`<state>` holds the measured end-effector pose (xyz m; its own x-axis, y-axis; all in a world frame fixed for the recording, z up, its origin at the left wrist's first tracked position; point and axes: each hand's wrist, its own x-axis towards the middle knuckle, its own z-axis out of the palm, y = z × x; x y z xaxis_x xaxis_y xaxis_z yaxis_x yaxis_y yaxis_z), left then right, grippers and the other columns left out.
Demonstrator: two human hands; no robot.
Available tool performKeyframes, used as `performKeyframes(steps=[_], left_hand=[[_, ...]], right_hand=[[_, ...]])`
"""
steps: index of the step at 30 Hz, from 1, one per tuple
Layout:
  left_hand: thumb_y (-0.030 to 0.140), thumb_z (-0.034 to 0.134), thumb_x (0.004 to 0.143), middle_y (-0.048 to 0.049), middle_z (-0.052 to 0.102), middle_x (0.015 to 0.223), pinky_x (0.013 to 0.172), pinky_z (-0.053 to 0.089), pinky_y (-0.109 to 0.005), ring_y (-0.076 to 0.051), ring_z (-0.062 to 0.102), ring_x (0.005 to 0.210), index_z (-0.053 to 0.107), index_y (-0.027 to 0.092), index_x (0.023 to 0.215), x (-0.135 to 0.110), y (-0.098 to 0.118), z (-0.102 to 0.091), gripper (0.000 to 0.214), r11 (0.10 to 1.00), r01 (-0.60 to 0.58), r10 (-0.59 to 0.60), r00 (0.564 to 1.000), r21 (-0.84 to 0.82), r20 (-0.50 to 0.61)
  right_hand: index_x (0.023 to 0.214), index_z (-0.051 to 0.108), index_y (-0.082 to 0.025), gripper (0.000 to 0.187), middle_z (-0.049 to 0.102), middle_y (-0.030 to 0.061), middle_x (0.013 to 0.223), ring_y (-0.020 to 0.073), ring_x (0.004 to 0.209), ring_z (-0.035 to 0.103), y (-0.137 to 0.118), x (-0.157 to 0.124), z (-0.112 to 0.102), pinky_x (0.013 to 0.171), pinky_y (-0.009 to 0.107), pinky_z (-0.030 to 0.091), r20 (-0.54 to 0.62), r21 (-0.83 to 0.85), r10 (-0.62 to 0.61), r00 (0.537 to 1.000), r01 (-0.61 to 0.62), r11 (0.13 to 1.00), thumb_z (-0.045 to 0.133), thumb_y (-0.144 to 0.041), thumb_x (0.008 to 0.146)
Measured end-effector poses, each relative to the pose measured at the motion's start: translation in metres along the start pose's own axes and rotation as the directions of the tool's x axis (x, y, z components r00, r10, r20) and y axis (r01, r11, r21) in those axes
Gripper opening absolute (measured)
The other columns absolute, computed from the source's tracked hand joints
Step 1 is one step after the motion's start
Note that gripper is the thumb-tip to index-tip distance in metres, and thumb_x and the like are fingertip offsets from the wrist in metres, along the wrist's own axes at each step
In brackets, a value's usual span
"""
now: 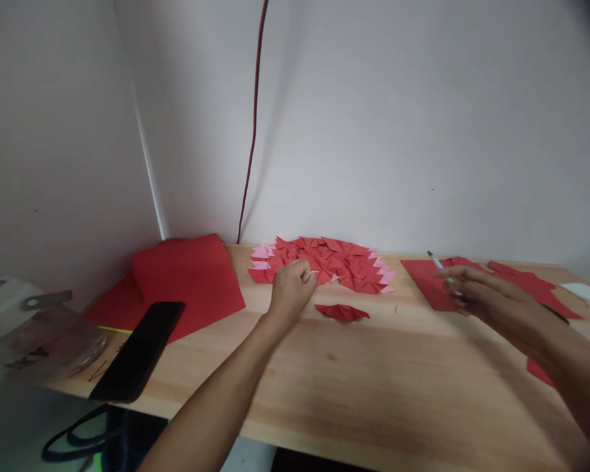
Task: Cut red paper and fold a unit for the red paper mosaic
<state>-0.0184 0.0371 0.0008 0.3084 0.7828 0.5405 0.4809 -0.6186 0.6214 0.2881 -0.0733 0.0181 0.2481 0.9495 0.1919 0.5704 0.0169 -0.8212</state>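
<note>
My left hand [294, 283] is closed in a fist at the near edge of a spread of folded red and pink paper pieces [351, 265]. Its curled fingers hide whatever may be inside. One folded red paper piece [342, 312] lies apart on the wooden table, just right of and below that fist. On the right, my right hand [472, 292] is raised over the table, its fingers around a pen [434, 260] with a pale barrel and a dark tip. Flat red paper [425, 282] lies under and behind this hand.
Large red sheets [191, 282] lie at the left, with a black phone [137, 351] overlapping them. A clear plastic container [54, 344] stands at the left edge. Red scraps [533, 288] lie far right. A dark red cable [254, 124] hangs along the wall.
</note>
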Motion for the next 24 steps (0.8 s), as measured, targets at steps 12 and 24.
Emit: performKeyframes(steps=[12, 24], left_hand=[[0.031, 0.044, 0.094, -0.0056, 0.068, 0.101, 0.092, 0.033, -0.036, -0.021, 0.051, 0.107, 0.062, 0.022, 0.109, -0.024, 0.04, 0.011, 0.025, 0.887, -0.462, 0.462, 0.887, -0.014, 0.024], [0.049, 0.063, 0.079, -0.0087, 0.06, 0.11, 0.091, 0.038, -0.039, -0.025, 0.05, 0.104, 0.055, 0.018, 0.113, -0.024, 0.028, 0.021, 0.046, 0.969, -0.248, 0.233, 0.922, 0.012, 0.311]], right_hand=[[0.075, 0.054, -0.026, 0.018, 0.043, -0.0039, 0.055, 0.0085, 0.037, 0.033, -0.107, -0.031, 0.043, 0.035, 0.023, 0.029, 0.665, 0.562, -0.016, 0.747, -0.486, 0.669, 0.055, -0.043, 0.08], [0.067, 0.053, -0.022, 0.029, 0.033, -0.0051, 0.051, 0.0105, 0.047, 0.03, -0.074, -0.008, 0.086, 0.044, 0.026, 0.022, -0.021, 0.455, -0.103, 0.995, 0.101, 0.885, 0.054, -0.043, 0.088]])
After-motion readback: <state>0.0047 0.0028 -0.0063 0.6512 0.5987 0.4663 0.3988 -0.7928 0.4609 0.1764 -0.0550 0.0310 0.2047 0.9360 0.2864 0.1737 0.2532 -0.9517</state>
